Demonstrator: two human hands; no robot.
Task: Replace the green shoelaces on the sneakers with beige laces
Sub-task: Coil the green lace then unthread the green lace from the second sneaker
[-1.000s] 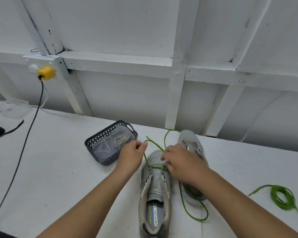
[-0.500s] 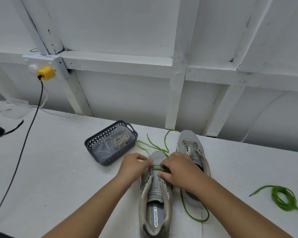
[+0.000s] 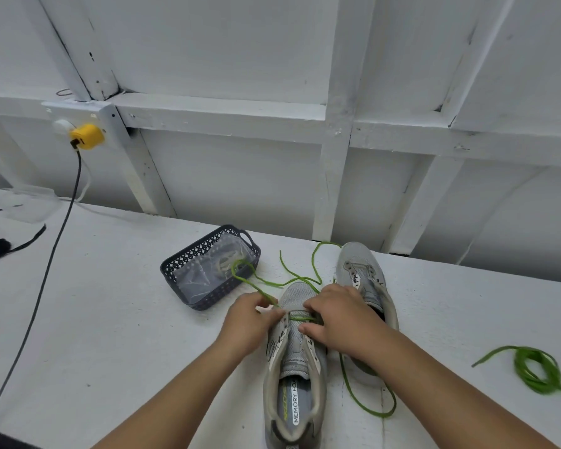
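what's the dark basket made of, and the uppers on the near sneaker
Basket: looks like moulded plastic, dark grey-blue and matte, judging by its regular lattice cut-outs and moulded handle loop. Near sneaker: the upper seems to be grey knit or mesh fabric, with smoother, paler eyelet strips that may be synthetic leather.

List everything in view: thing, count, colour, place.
sneakers: 2, grey, side by side on the table, near one under the hands, far one to its right
green lace: 1, partly threaded in the near sneaker, ends trailing
loose green lace: 1, coiled, right on the table
basket: 1, dark, left of the sneakers, holds a clear bag with pale laces
plug: 1, yellow, wall
cable: 1, dark, across the table
left hand: pinches the lace
right hand: on the near sneaker
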